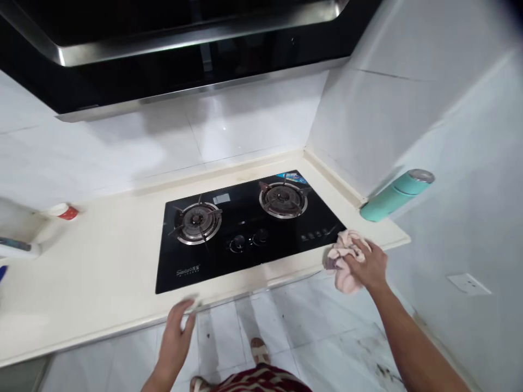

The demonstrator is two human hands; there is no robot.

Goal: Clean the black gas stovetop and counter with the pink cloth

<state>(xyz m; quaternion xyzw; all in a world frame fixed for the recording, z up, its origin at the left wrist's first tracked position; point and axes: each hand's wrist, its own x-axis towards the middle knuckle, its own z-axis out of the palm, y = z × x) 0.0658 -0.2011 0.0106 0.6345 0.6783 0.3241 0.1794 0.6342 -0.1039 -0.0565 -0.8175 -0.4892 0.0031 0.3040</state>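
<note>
In my right hand (370, 264) is a crumpled pale pink cloth (345, 256), gripped at the counter's front edge by the right front corner of the gas stove (241, 228). Part of the cloth hangs over the edge. My left hand (178, 329) is at the counter's front edge, left of the middle, with thumb and fingers apart and nothing between them. The black glass stove has two round burners, the left burner (198, 222) and the right burner (283, 200), with two dark knobs (249, 239) in front.
A mint-green flask (396, 196) stands on the counter (102, 256) by the right wall. A red-and-white paper cup (65, 211) lies on its side at the far left. Above the stove hangs a black range hood (196, 71). A wall socket (469, 284) is at lower right.
</note>
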